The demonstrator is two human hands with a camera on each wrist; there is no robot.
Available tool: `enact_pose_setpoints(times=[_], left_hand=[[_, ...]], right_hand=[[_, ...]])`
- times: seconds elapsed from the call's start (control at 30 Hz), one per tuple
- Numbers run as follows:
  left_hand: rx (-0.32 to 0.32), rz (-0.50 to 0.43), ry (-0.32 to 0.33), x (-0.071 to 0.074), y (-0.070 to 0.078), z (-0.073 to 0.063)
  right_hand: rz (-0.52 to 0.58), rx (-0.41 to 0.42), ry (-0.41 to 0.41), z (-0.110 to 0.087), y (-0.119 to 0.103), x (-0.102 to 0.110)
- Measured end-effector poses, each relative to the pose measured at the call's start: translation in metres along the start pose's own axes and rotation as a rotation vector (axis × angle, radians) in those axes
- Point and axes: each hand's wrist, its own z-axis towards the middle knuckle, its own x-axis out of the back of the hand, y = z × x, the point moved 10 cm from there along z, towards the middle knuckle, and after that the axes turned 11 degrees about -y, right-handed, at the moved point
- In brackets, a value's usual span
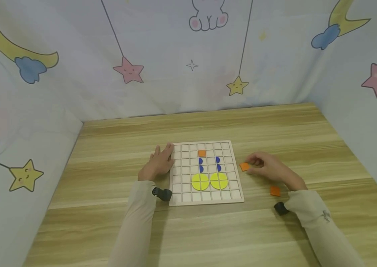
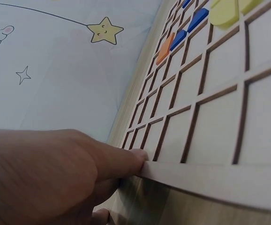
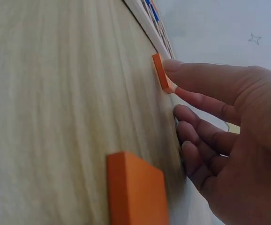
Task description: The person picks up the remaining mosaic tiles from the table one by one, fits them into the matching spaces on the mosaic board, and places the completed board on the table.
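A pale wooden grid board (image 1: 177,189) lies flat on the table. Set into it are an orange square tile (image 1: 202,153), several small blue half-round pieces (image 1: 217,160) and two yellow circles (image 1: 200,181) made of quarter pieces. My left hand (image 1: 156,164) rests at the board's left edge, its fingers stretched toward the far corner; in the left wrist view the thumb (image 2: 126,161) touches the rim. To the right of the board, my right hand (image 1: 266,167) pinches another orange square tile (image 3: 160,74) between thumb and index finger, with the other fingers curled loosely.
A third orange square tile (image 1: 275,191) lies on the wooden table (image 1: 208,233) near my right wrist. Pale fabric walls (image 1: 161,89) printed with stars and moons enclose the table at the back and both sides.
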Motion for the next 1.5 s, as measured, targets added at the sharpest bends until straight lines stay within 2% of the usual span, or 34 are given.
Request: enact_pose_setpoints(times=[0.23, 0.67, 1.07, 1.5], left_hand=[[-0.01, 0.004, 0.01, 0.001, 0.0, 0.0], [-0.01, 0.004, 0.006, 0.0, -0.001, 0.001], [-0.015, 0.007, 0.007, 0.0, -0.002, 0.004], [-0.009, 0.012, 0.003, 0.0, -0.002, 0.003]], right_hand=[[-0.03, 0.024, 0.006, 0.004, -0.002, -0.001], [-0.042, 0.012, 0.031, 0.003, -0.003, -0.001], [-0.014, -0.009, 0.052, 0.001, 0.0, 0.002], [0.0, 0.015, 0.088, 0.002, -0.009, 0.009]])
